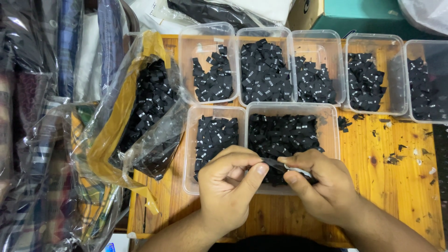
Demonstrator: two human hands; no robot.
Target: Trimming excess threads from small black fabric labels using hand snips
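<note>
Head view: left hand [227,184] and right hand [317,182] both pinching a black label strip [275,164], long axis running hand to hand, slightly tilted, over the clear tub [332,122] just beyond the knuckles. Strip's ends hidden by fingers; small white tag at right thumb unclear.

light: bright, even, from overhead | shadows: soft, short under the hands [275,186] on the wooden surface [396,177] | glare: white streaks on the plastic bags [56,140] at left, faint sheen on the clear tub [326,112] rims | focus: centre sharp, black labels [266,70] legible as shapes | edges: mild wide-angle bending, left side slightly soft
</note>
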